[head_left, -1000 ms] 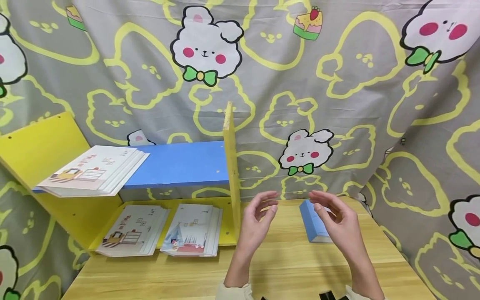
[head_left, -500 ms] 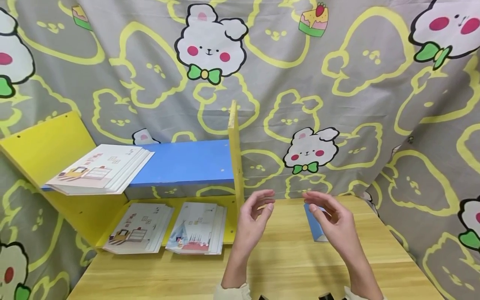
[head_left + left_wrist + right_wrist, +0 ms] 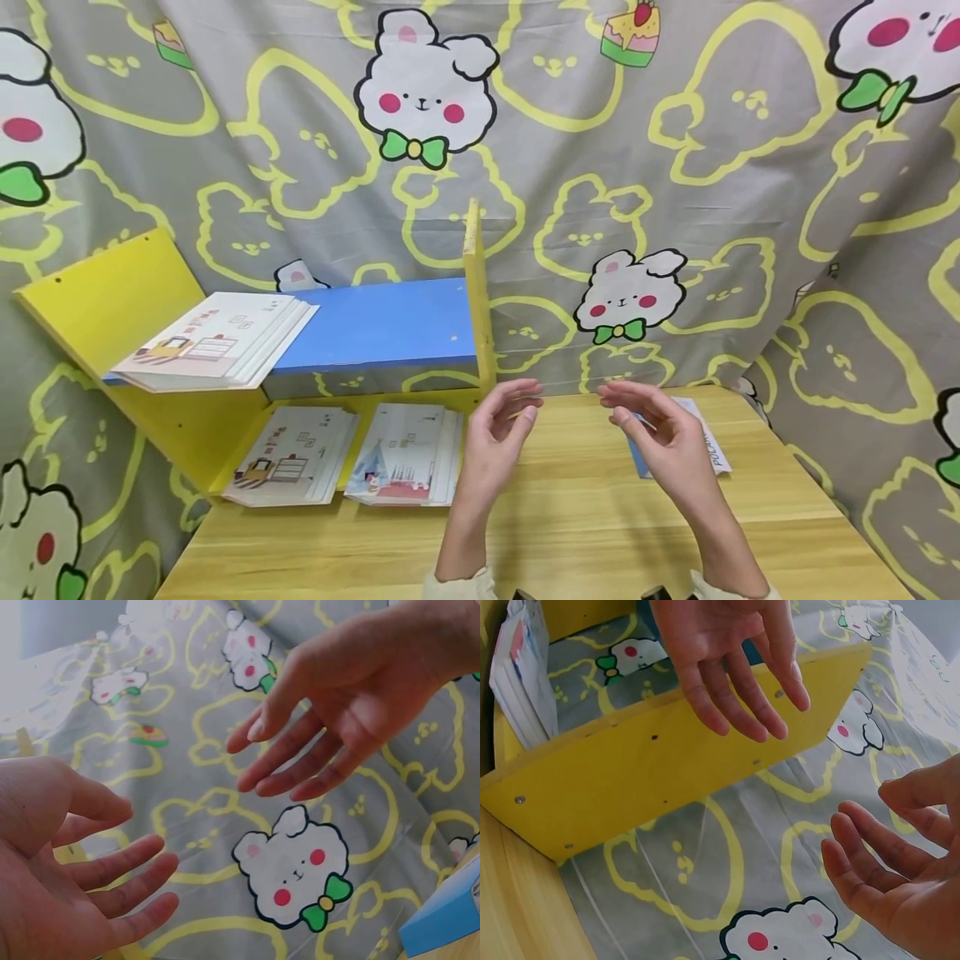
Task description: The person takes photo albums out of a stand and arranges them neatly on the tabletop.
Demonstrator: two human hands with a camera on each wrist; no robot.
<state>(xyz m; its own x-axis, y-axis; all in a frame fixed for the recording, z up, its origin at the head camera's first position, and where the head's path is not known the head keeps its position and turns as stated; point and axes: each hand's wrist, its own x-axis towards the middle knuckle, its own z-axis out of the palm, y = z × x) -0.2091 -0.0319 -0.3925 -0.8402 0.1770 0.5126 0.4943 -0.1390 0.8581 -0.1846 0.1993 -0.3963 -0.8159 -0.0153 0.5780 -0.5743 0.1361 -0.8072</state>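
Observation:
Both hands are raised over the wooden table, apart and facing each other, with nothing between them. In the head view my left hand [image 3: 497, 437] is beside the shelf's right yellow panel [image 3: 480, 300], its fingers loosely bent. My right hand [image 3: 663, 429] mirrors it, with similarly relaxed fingers. Behind the right hand a blue and white box [image 3: 715, 442] with dark lettering lies on the table, partly hidden by that hand. The left wrist view also catches the blue box [image 3: 446, 911] at its lower right corner.
A yellow shelf unit with a blue board [image 3: 382, 325] stands at the left. One stack of white illustrated books [image 3: 217, 337] lies on the board. Two more stacks, left [image 3: 296, 454] and right [image 3: 408, 450], sit below. A patterned grey curtain [image 3: 525, 192] hangs behind the table [image 3: 570, 533].
The head view has turned slightly left, so the shelf appears further right. Both hands have shifted slightly left relative to the shelf and box, and the box's lettered white part now shows past the right hand.

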